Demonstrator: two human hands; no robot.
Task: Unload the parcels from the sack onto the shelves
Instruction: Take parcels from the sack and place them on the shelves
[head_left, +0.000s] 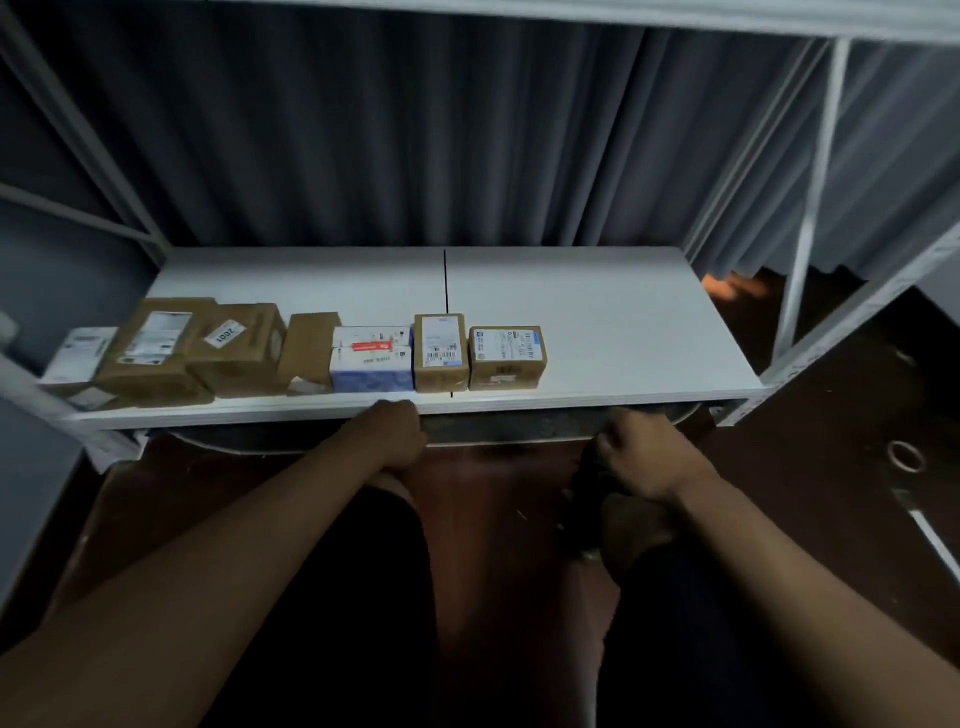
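Parcels (322, 356) lined on shelf (597, 322) | L hand (397, 434) curled at shelf edge | R hand (641, 457) curled (grip unclear)

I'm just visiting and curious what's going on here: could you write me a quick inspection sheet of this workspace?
Surface: white shelf, right half bare.
Job's things: row of parcels along the front left, ending at a small brown box; sack not clearly seen.
Clutter: nothing seen.
Hands: left hand and right hand low beneath the shelf's front edge, fingers curled; grip unclear.
Cables: nothing seen.
Surroundings: grey curtain behind, dark floor.
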